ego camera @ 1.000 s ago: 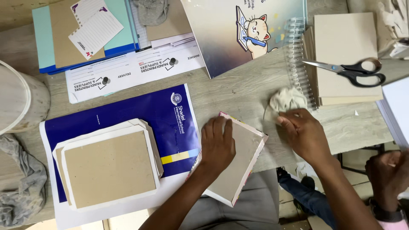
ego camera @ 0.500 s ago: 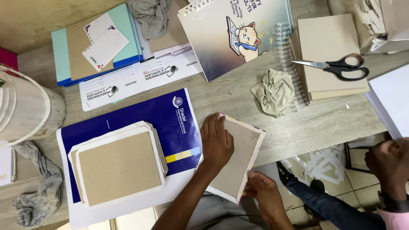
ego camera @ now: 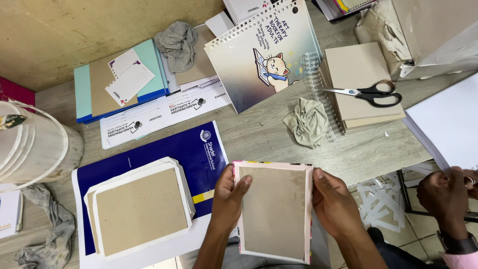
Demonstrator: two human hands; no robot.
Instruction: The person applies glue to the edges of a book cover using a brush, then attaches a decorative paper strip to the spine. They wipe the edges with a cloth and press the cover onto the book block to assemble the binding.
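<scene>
Both hands gripped the covered board (ego camera: 274, 214) at the table's near edge — left hand (ego camera: 230, 197), right hand (ego camera: 334, 201) — apparently pressing the wrap's side folds flat.

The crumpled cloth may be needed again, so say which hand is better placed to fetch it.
Right, probably. The right hand grips the cover board's right edge, below the crumpled cloth; the left hand would have to cross the board.

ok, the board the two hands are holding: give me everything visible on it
The board is a flat rectangle of grey-brown card, its face up, with pale pink paper folded over the edges as a thin border. It stands in portrait pose, held level over the near edge of the wooden table. The left hand grips its left edge, thumb on top; the right hand grips the right edge.
</scene>
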